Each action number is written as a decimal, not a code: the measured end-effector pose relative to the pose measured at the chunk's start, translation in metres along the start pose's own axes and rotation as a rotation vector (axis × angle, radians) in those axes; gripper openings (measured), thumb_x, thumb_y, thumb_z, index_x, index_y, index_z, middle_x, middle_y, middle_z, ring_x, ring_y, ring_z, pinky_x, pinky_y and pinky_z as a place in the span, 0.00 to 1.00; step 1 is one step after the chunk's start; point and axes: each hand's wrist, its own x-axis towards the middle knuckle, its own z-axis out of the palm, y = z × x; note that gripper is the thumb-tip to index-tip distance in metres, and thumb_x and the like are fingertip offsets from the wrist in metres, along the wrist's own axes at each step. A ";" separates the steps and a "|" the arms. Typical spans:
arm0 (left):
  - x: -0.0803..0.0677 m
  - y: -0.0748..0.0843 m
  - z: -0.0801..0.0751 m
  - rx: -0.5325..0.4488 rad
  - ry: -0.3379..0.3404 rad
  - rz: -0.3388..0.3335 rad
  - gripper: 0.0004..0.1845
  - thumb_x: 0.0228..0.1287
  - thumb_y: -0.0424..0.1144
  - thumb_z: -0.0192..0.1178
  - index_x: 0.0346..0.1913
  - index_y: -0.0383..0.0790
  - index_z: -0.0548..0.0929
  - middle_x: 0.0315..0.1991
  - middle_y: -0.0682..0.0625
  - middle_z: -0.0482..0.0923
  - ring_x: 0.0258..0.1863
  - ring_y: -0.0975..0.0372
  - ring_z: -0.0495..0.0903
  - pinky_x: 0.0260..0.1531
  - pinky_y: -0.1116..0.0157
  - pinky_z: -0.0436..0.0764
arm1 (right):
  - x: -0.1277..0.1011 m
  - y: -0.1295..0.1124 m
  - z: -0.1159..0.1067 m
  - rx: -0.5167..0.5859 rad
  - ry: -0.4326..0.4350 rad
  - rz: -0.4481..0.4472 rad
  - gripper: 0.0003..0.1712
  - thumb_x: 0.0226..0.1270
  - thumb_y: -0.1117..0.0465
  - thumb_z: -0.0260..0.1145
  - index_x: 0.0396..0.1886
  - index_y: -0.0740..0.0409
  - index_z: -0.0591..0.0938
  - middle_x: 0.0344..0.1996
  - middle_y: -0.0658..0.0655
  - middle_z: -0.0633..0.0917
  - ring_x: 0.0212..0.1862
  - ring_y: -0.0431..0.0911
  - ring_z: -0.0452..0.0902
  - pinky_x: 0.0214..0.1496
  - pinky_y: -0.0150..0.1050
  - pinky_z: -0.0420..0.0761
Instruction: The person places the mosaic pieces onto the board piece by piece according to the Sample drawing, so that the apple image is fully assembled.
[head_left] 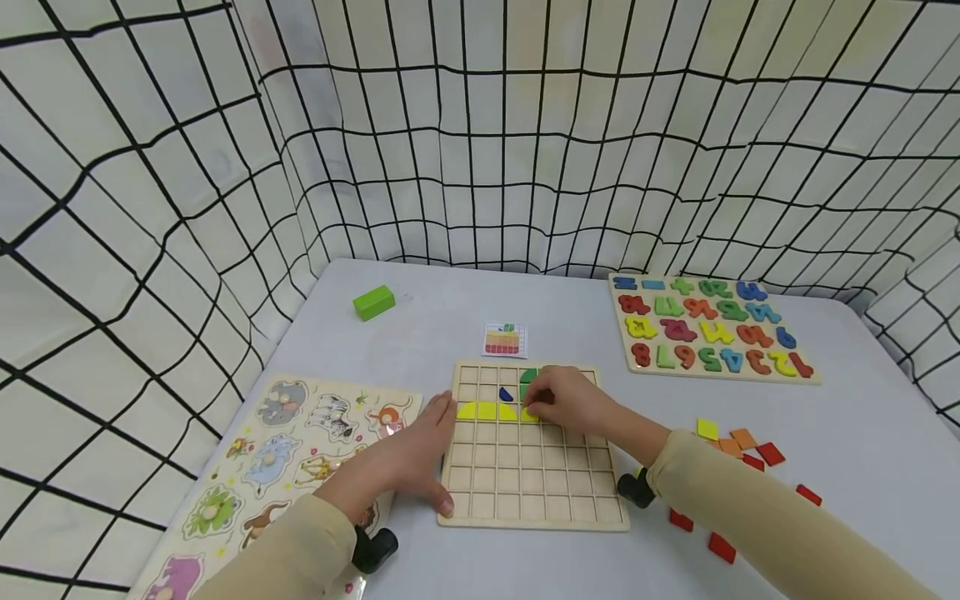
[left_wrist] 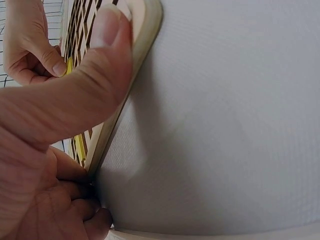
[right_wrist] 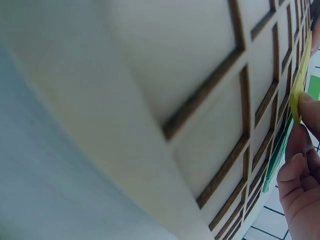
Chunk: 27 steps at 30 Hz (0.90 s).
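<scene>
One yellow piece [head_left: 531, 415] is pinched by my right hand [head_left: 570, 402]; the left hand [head_left: 418, 450], fingers not clenched, braces the board [head_left: 528, 482] at its left edge, probably against sliding.

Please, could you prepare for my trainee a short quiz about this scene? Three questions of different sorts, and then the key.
1. Open question: which hand pinches a yellow piece?

2. True or false: the picture card lies beyond the far edge of the grid board.

3. Multiple choice: the loose rectangular block at the far left of the table is
A) red
B) green
C) blue

Key: 1. The right hand. 2. True. 3. B.
</scene>
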 end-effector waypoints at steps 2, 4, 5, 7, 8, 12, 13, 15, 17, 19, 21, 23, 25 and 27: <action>0.000 -0.001 0.001 -0.002 0.002 0.002 0.73 0.38 0.47 0.86 0.79 0.23 0.46 0.83 0.32 0.37 0.84 0.44 0.39 0.81 0.49 0.53 | -0.001 -0.002 0.000 -0.024 0.006 -0.018 0.03 0.67 0.62 0.73 0.34 0.56 0.89 0.31 0.48 0.82 0.35 0.40 0.72 0.36 0.30 0.76; 0.000 -0.001 0.002 -0.001 0.003 0.007 0.73 0.39 0.47 0.86 0.79 0.22 0.46 0.83 0.32 0.37 0.84 0.44 0.39 0.81 0.49 0.52 | -0.003 -0.002 0.000 -0.042 0.010 -0.033 0.02 0.67 0.63 0.73 0.35 0.54 0.90 0.31 0.48 0.82 0.34 0.40 0.71 0.35 0.30 0.75; 0.000 -0.002 0.002 0.001 0.003 0.009 0.73 0.39 0.47 0.86 0.79 0.22 0.46 0.83 0.32 0.37 0.84 0.44 0.39 0.81 0.49 0.52 | -0.003 -0.003 0.000 -0.044 0.013 -0.037 0.02 0.67 0.63 0.73 0.35 0.54 0.90 0.31 0.47 0.82 0.34 0.40 0.72 0.36 0.30 0.75; 0.000 -0.003 0.003 -0.001 0.002 0.011 0.73 0.39 0.47 0.86 0.79 0.22 0.46 0.83 0.32 0.37 0.84 0.44 0.39 0.81 0.49 0.52 | -0.004 -0.003 0.000 -0.048 0.014 -0.040 0.02 0.66 0.63 0.73 0.35 0.53 0.91 0.32 0.47 0.83 0.34 0.39 0.72 0.36 0.29 0.76; 0.000 -0.003 0.003 -0.002 0.003 0.012 0.73 0.39 0.47 0.86 0.79 0.22 0.46 0.83 0.32 0.36 0.84 0.44 0.38 0.81 0.49 0.52 | -0.004 -0.003 0.000 -0.052 0.014 -0.041 0.03 0.66 0.63 0.72 0.35 0.53 0.91 0.32 0.47 0.84 0.34 0.38 0.72 0.36 0.29 0.76; 0.000 -0.003 0.003 -0.003 0.004 0.011 0.73 0.39 0.46 0.86 0.79 0.22 0.46 0.83 0.32 0.36 0.84 0.44 0.38 0.81 0.49 0.52 | -0.005 -0.005 0.000 -0.073 0.016 -0.041 0.03 0.66 0.64 0.73 0.35 0.54 0.92 0.32 0.47 0.85 0.35 0.38 0.73 0.36 0.29 0.76; 0.000 -0.003 0.003 -0.003 0.005 0.012 0.73 0.39 0.46 0.86 0.79 0.22 0.46 0.83 0.32 0.36 0.84 0.44 0.39 0.81 0.49 0.52 | -0.006 -0.005 0.000 -0.081 0.016 -0.038 0.03 0.65 0.64 0.73 0.35 0.55 0.93 0.32 0.47 0.85 0.35 0.38 0.73 0.36 0.29 0.76; -0.001 -0.003 0.003 -0.004 0.007 0.012 0.73 0.39 0.46 0.86 0.79 0.22 0.46 0.83 0.32 0.36 0.84 0.44 0.39 0.81 0.49 0.52 | -0.006 -0.006 -0.001 -0.093 0.016 -0.032 0.03 0.65 0.64 0.74 0.36 0.55 0.93 0.32 0.47 0.85 0.35 0.37 0.73 0.36 0.28 0.77; 0.000 -0.002 0.003 -0.008 0.006 0.012 0.73 0.39 0.46 0.86 0.79 0.22 0.46 0.83 0.32 0.36 0.84 0.44 0.39 0.81 0.49 0.52 | -0.007 -0.006 -0.001 -0.101 0.015 -0.031 0.04 0.65 0.64 0.74 0.37 0.55 0.93 0.32 0.48 0.86 0.35 0.37 0.74 0.36 0.28 0.77; 0.000 -0.002 0.003 -0.013 0.004 0.011 0.73 0.39 0.46 0.86 0.79 0.22 0.46 0.83 0.32 0.36 0.84 0.44 0.39 0.81 0.49 0.53 | -0.009 -0.005 -0.002 -0.083 0.011 -0.020 0.05 0.66 0.64 0.73 0.39 0.55 0.93 0.33 0.47 0.86 0.35 0.38 0.73 0.35 0.28 0.76; 0.000 -0.002 0.003 -0.017 0.002 0.010 0.72 0.39 0.46 0.86 0.79 0.22 0.46 0.83 0.32 0.36 0.84 0.44 0.38 0.81 0.48 0.53 | -0.011 -0.004 -0.005 -0.054 0.015 -0.010 0.07 0.67 0.64 0.72 0.42 0.56 0.92 0.33 0.47 0.85 0.35 0.38 0.74 0.35 0.28 0.76; 0.000 -0.002 0.003 -0.016 0.000 0.008 0.72 0.39 0.46 0.86 0.79 0.23 0.46 0.83 0.32 0.36 0.84 0.44 0.38 0.81 0.48 0.53 | -0.016 -0.002 -0.011 -0.028 0.028 -0.001 0.08 0.68 0.64 0.71 0.44 0.56 0.92 0.34 0.48 0.86 0.35 0.39 0.74 0.36 0.29 0.77; 0.000 -0.002 0.003 -0.014 0.000 0.006 0.72 0.39 0.46 0.86 0.79 0.23 0.46 0.83 0.32 0.36 0.84 0.44 0.38 0.81 0.48 0.52 | -0.023 0.002 -0.020 -0.020 0.043 0.019 0.09 0.68 0.65 0.70 0.45 0.57 0.91 0.35 0.48 0.86 0.36 0.39 0.75 0.38 0.30 0.78; 0.000 -0.001 0.001 -0.008 0.003 0.005 0.72 0.39 0.46 0.86 0.79 0.23 0.46 0.83 0.32 0.36 0.84 0.44 0.38 0.81 0.48 0.52 | -0.031 0.007 -0.030 -0.032 0.058 0.024 0.08 0.69 0.65 0.69 0.45 0.57 0.91 0.37 0.48 0.87 0.37 0.40 0.76 0.39 0.31 0.79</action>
